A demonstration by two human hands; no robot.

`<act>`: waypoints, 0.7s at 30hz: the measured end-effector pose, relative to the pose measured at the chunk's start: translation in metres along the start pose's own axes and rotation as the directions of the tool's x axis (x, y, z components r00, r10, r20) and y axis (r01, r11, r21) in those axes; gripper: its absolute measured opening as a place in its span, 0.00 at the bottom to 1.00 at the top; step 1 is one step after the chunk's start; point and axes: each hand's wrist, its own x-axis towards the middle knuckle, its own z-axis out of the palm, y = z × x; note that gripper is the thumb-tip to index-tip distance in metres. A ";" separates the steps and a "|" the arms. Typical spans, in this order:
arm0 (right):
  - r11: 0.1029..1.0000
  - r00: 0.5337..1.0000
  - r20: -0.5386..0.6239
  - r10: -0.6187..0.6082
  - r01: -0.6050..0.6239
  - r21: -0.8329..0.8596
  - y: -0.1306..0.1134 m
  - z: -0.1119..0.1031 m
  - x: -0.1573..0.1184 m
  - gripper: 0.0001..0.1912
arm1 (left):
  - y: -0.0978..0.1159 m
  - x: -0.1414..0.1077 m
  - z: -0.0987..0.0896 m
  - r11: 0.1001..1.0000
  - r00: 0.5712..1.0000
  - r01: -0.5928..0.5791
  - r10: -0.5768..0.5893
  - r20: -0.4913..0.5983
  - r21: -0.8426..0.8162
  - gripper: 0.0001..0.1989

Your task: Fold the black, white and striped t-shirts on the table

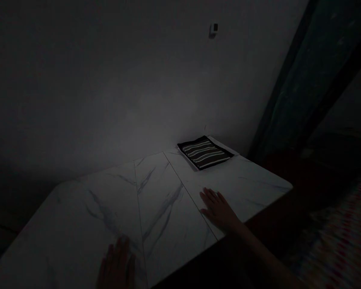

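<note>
The white marble-patterned table (162, 196) stretches out before me in dim light. At its near left part, my left hand (116, 265) rests palm down with the fingers stretched out; the lower frame edge cuts it off. My right hand (218, 208) lies flat on the right section of the tabletop, fingers spread, beside a seam. Neither hand holds anything. Beyond my right hand, near the wall, lies a folded dark cloth (204, 152) with light stripes, apart from both hands.
A pale flat item (224, 145) shows behind the striped cloth. The wall (123, 88) borders the table's far side and carries a small white device (213, 29). A dark green curtain (307, 84) hangs at right, above a colourful patterned fabric (345, 228).
</note>
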 end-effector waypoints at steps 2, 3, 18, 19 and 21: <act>1.000 1.000 -0.015 -0.006 0.005 -0.008 0.002 0.002 0.000 0.34 | -0.001 0.000 -0.002 1.000 0.999 0.017 -0.017 0.040 0.003 0.27; 1.000 1.000 -0.020 -0.008 0.007 -0.010 0.002 0.003 0.000 0.34 | 0.000 0.000 -0.002 0.999 0.998 0.035 -0.036 0.057 0.003 0.27; 1.000 0.999 -0.042 -0.011 0.012 0.022 0.002 0.005 -0.001 0.33 | 0.002 -0.005 0.012 0.992 0.992 0.116 -0.118 0.034 0.049 0.27; 1.000 0.999 -0.040 -0.014 0.015 0.025 0.001 0.005 -0.001 0.33 | 0.004 -0.005 0.012 0.991 0.992 0.124 -0.124 0.003 0.041 0.27; 0.999 0.999 -0.033 -0.017 0.018 0.029 0.001 0.004 -0.001 0.34 | 0.009 -0.003 0.013 0.986 0.985 0.164 -0.162 -0.057 0.028 0.26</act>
